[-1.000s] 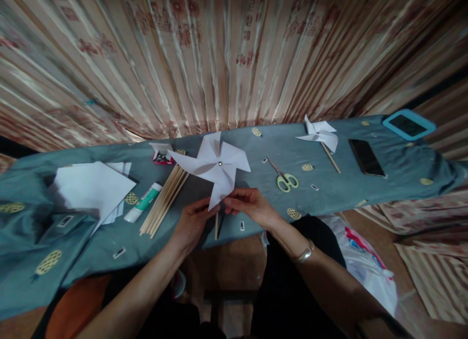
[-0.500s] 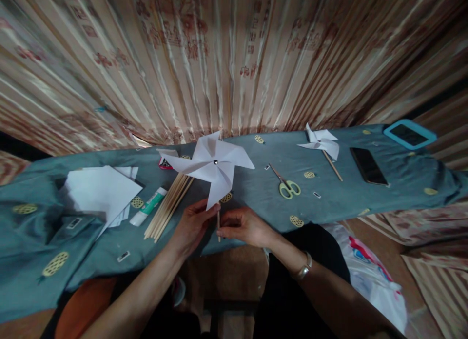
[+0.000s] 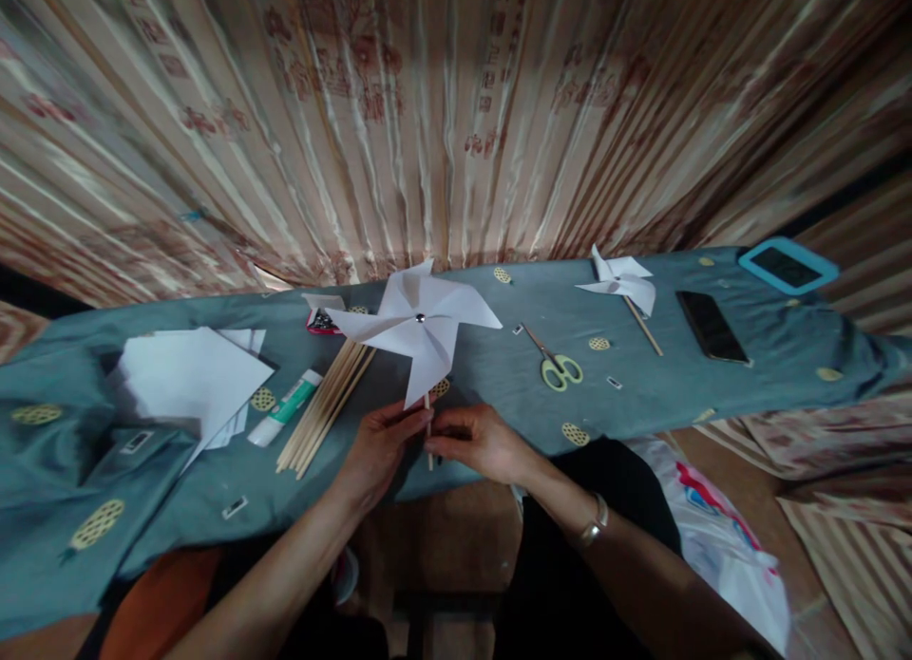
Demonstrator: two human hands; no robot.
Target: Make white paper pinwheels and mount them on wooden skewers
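A white paper pinwheel (image 3: 420, 320) with a shiny pin at its centre stands up in front of me on a thin wooden stick (image 3: 428, 432). My left hand (image 3: 381, 442) pinches the stick just under the lowest blade. Lower on the same stick, the fingers of my right hand (image 3: 479, 442) are closed around it from the right. Behind the pinwheel's left blade, a bundle of wooden sticks (image 3: 324, 408) lies on the cloth, with a glue stick (image 3: 285, 408) beside it. A small red box of pins (image 3: 324, 318) sits partly behind the blade.
A grey-green cloth covers the table (image 3: 499, 385). White paper sheets (image 3: 192, 375) lie at the left. Scissors (image 3: 556, 364), a second pinwheel (image 3: 621, 285), a dark phone (image 3: 712, 326) and a blue-framed tablet (image 3: 789, 266) lie to the right. A curtain (image 3: 427, 119) hangs behind.
The view has shifted slightly. The pinwheel has turned or tilted a little, its left blade moving right and showing more of the red box. Both hands keep hold of the stick.
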